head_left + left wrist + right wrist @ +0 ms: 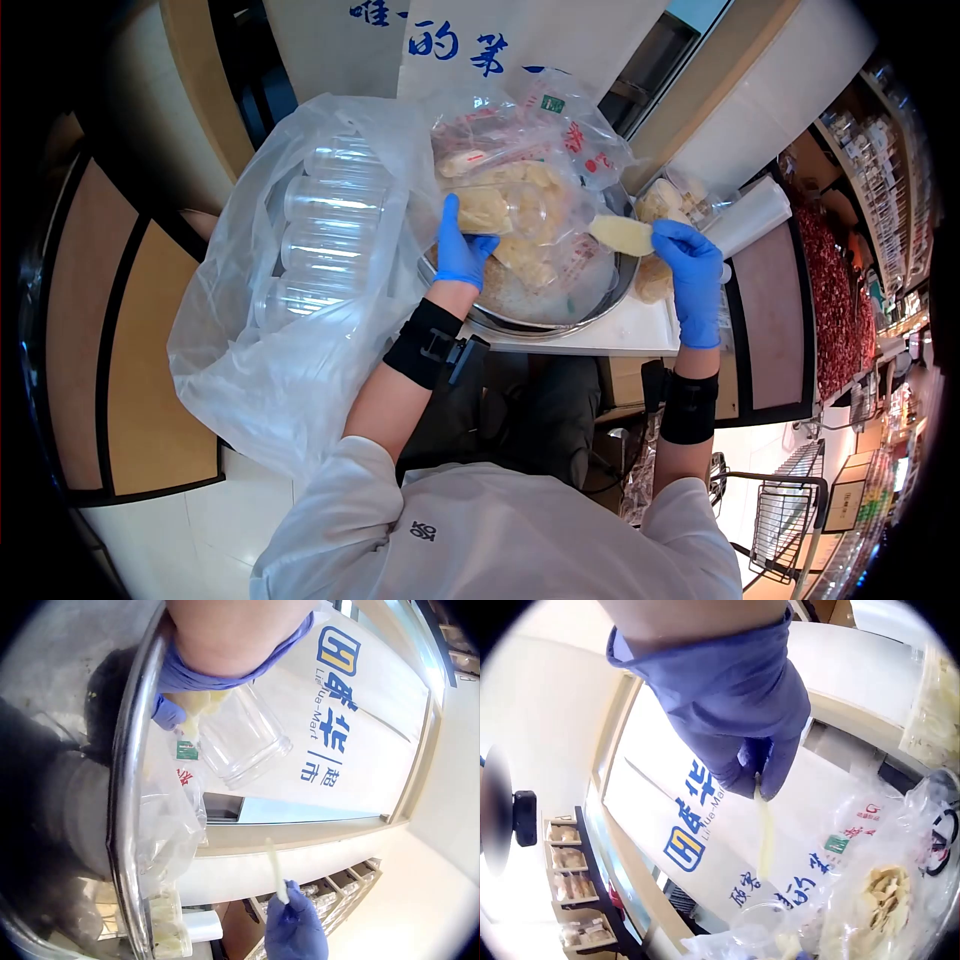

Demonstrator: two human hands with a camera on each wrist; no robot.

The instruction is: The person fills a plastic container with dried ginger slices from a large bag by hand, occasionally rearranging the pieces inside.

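My blue-gloved left hand (463, 250) grips a clear plastic jar (247, 742) lying on its side, its mouth toward the right. Pale yellow slices (484, 211) fill the jar's lower part. Off to the right, my gloved right hand (692, 275) pinches one thin, flat, pale yellow slice (622, 235) by its end, between thumb and fingertips. That slice stands out toward the jar, with a gap between them. Under the jar, a clear printed bag (575, 150) holding more pale slices (887, 900) sits in a round metal basin (560, 328).
At the left, a large translucent bag (225, 300) holds several stacked clear jars (335, 235). Filled containers (660, 205) and a white roll (745, 220) stand right of the basin. A lettered white panel (520, 30) rises behind. A shopping cart (790, 510) is at lower right.
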